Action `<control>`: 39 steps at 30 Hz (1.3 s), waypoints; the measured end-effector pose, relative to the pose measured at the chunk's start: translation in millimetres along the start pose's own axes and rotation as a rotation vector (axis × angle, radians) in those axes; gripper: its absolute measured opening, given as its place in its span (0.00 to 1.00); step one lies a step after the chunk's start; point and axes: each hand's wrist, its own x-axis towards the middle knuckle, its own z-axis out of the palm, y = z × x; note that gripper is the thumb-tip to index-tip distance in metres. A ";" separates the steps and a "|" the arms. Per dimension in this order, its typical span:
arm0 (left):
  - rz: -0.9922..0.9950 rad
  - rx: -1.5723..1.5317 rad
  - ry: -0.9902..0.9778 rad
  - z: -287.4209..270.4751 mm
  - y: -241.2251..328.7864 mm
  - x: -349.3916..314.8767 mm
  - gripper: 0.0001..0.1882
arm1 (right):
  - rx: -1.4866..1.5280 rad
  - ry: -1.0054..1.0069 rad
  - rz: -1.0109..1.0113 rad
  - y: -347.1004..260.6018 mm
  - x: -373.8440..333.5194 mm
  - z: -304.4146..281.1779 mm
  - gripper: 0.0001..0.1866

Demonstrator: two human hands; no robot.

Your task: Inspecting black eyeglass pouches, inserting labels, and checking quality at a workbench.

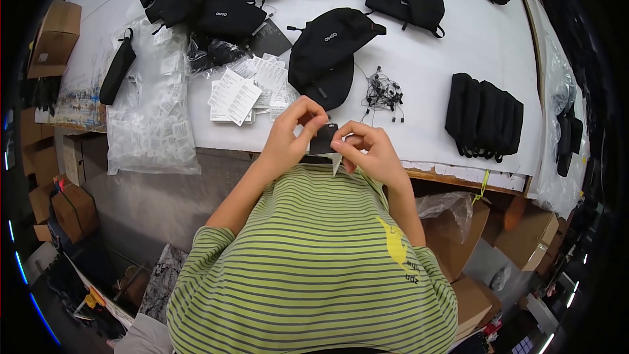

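Note:
A small black hang tag is between my hands at the table's front edge. My left hand is closed in a pinch at the tag's upper left. My right hand pinches its right side, fingers curled. Below the tag, the pointed corner of a white tag shows by my right fingers. Any cord at the fingertips is too small to make out. Just beyond my hands lies a black pouch bag with a zip pull. A tangle of black tag strings is to its right.
White printed tags lie in piles left of my hands, beside a clear plastic bag of tags. Black bags are heaped at the far left. A row of folded black bags stands at right. Cardboard boxes sit under the table.

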 end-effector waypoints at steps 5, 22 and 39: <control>-0.002 0.440 0.157 -29.5 -44.6 14.7 0.05 | 0.046 0.037 0.019 6.5 -3.3 -8.7 0.05; -0.080 0.093 0.029 8.3 -20.8 4.4 0.05 | -0.463 0.449 -0.233 24.0 6.9 4.9 0.05; -0.054 -0.143 -0.003 -2.1 32.7 -9.8 0.05 | 0.320 0.239 -0.279 9.2 -3.2 -10.7 0.07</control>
